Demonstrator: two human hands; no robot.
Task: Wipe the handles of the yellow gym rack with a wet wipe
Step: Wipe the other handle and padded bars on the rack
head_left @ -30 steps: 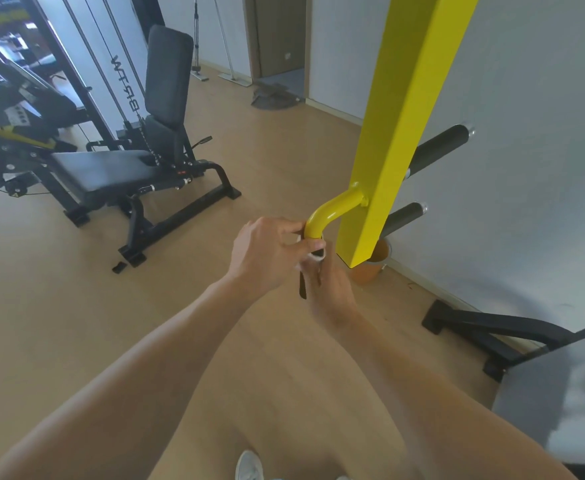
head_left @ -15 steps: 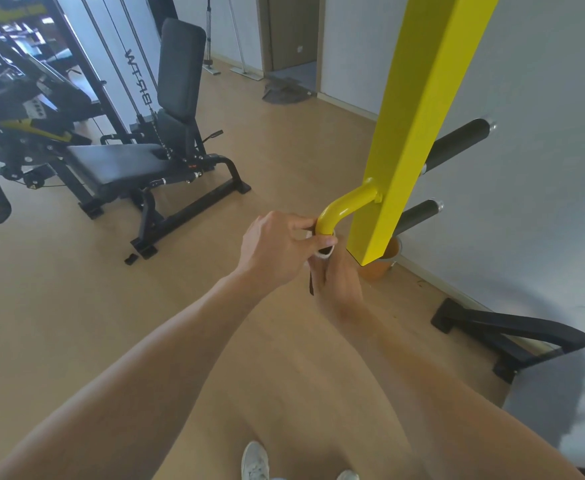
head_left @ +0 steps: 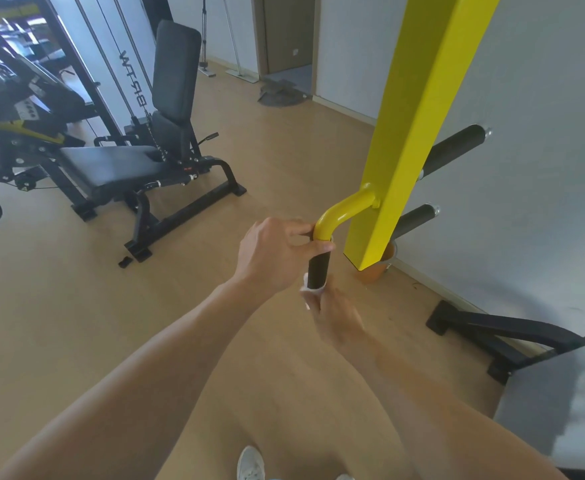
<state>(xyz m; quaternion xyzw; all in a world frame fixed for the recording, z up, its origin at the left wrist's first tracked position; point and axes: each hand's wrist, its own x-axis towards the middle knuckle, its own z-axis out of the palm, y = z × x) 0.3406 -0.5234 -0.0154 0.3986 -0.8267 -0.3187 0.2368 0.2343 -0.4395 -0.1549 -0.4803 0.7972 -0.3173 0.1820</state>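
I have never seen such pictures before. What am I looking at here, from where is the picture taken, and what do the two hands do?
The picture comes from a camera worn on a person's head, looking down at their own bare arms in a gym room. The left hand grips the top of a handle that curves out from a yellow rack post; the handle's lower part has a black grip. The right hand holds a white wet wipe around the bottom of that grip. Further left, a black bench stands on the wooden floor.

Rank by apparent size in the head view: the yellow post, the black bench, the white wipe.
1. yellow post
2. black bench, though it stands farther off
3. white wipe, mostly hidden by the right hand
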